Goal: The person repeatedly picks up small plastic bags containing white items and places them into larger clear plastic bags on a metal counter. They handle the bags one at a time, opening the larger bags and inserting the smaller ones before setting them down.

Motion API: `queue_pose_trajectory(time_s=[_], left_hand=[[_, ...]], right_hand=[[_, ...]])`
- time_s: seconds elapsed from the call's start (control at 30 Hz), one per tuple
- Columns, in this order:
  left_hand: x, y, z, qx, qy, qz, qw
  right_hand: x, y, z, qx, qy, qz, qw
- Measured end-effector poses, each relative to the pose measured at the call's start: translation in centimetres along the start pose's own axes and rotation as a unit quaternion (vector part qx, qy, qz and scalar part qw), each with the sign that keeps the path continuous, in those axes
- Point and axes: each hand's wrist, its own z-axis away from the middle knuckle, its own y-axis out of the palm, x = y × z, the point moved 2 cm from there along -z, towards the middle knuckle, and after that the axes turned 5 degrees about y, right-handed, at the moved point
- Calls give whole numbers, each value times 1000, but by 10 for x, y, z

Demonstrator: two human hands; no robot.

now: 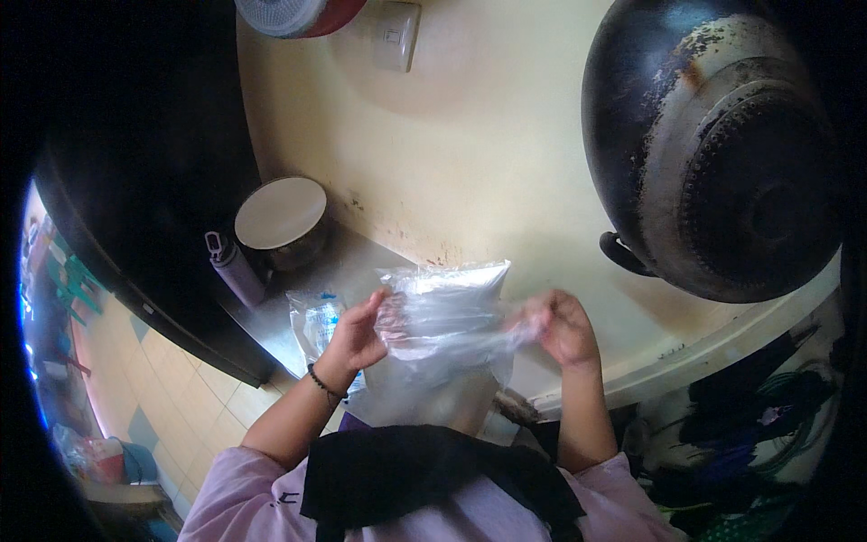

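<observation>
Between my two hands is a bundle of clear plastic bags (443,308), held up in front of my chest. My left hand (359,335) grips its left edge, with the thumb on top and fingers partly hidden behind the film. On the other side, my right hand (565,328) pinches a loose corner of the plastic; that hand is blurred. A plastic packet with blue print (322,325) lies on the metal counter (359,257), just beyond my left wrist.
A lilac bottle (237,274) and a pot with a pale round top (281,213) stand at the counter's far left. A large blackened wok (711,156) hangs on the wall at right. A dark cabinet edge (196,311) runs along the left, above tiled floor (176,386).
</observation>
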Motion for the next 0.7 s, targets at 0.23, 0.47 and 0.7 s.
queue_pose_trajectory(time_s=[0.23, 0.47, 0.7], left_hand=[[-7, -24, -41, 115, -5, -85, 990], [35, -92, -84, -104, -9, -96, 990], [98, -139, -93, -25, 21, -50, 998]], right_hand=[[-22, -23, -49, -281, 55, 178, 942], [-104, -80, -35, -327, 86, 286, 896], [-178, -113, -15, -331, 46, 451, 828]])
